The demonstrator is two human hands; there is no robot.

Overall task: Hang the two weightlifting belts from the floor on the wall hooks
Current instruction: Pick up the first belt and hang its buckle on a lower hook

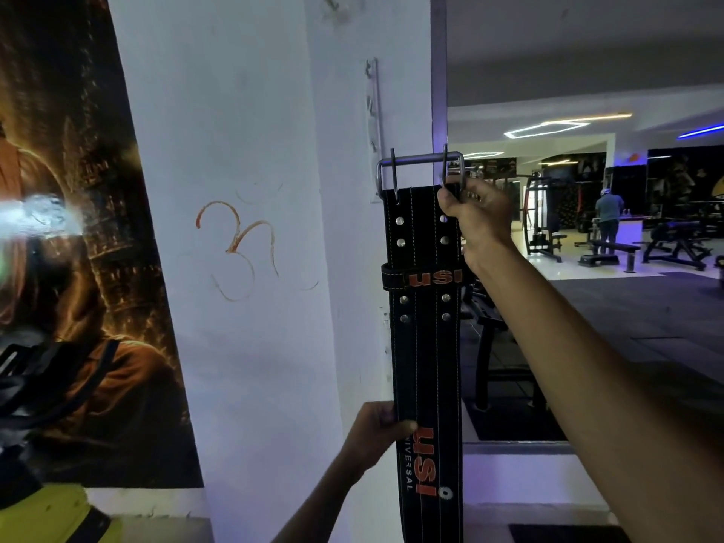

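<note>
Black leather belt (pixel 425 346): held upright against the white pillar (pixel 243 268), orange "USI" lettering low on its strap.
Buckle (pixel 421 170): steel, two prongs, topmost, just below the hook rail (pixel 374 123) screwed to the pillar.
Right hand (pixel 476 221): fingers pinch the belt's upper right edge beside the buckle.
Left hand (pixel 374 435): fingers clasp the belt's left edge lower down.
Mural (pixel 78 248): left of the pillar.
</note>
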